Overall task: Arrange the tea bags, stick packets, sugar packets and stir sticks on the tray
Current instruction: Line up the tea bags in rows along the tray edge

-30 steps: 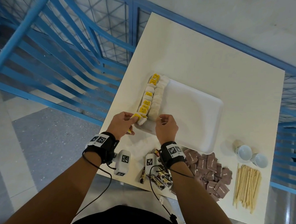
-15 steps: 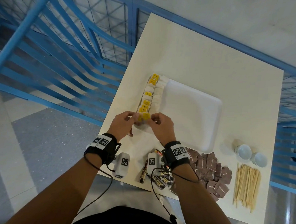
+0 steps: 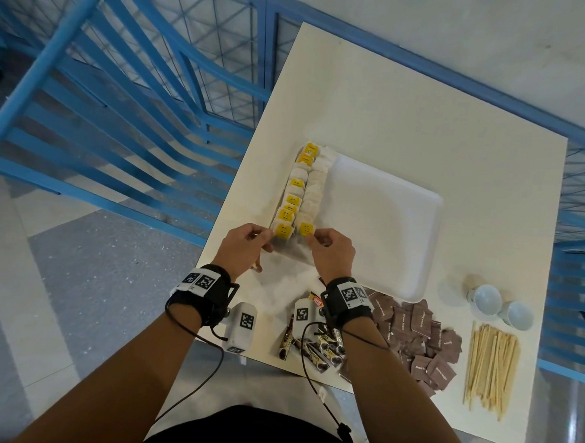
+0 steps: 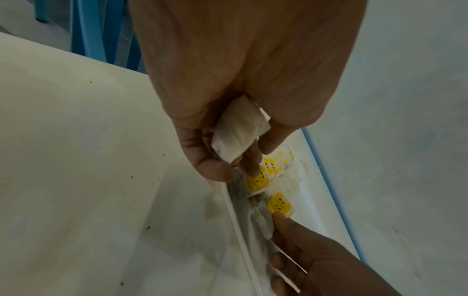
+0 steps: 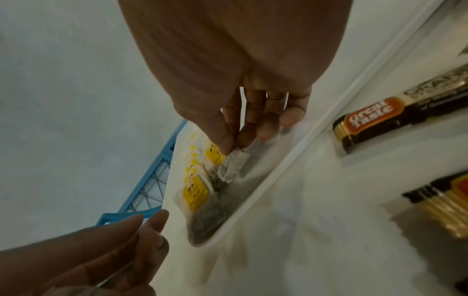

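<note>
Spare tea bag [image 4: 239, 128] inside left hand [image 4: 228, 90].

A pale tabletop [image 3: 409, 102] carries a white tray [image 3: 385, 226] near its middle. Along the near edge lie dark stick packets [image 3: 315, 351], a heap of brown sugar packets [image 3: 423, 343] and a bundle of wooden stir sticks [image 3: 488, 367]. Two small cups [image 3: 500, 305] lie beyond the sticks.
</note>
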The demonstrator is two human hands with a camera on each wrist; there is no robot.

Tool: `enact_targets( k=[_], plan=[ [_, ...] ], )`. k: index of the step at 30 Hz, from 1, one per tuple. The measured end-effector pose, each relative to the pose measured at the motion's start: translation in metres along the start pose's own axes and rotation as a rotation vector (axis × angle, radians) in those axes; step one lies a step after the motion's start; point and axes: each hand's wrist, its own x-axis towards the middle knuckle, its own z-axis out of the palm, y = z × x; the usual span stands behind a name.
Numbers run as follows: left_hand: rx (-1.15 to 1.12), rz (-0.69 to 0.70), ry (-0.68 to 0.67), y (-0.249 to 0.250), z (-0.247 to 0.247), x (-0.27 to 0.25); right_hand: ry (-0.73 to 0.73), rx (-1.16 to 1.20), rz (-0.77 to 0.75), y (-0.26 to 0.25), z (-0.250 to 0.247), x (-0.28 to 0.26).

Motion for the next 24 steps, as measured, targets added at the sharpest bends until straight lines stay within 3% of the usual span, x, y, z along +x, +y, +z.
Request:
enact_targets(
  k=[11,24],
  plan=[
    [0.003,-0.01,-0.004,-0.001,0.0,0.0,-0.101,-0.027,-0.049,0.005,0.0,-0.001],
    [0.018,-0.006,-0.006,0.0,-0.002,0.001,-0.001,-0.003,0.051,0.001,0.009,0.001]
  ],
)
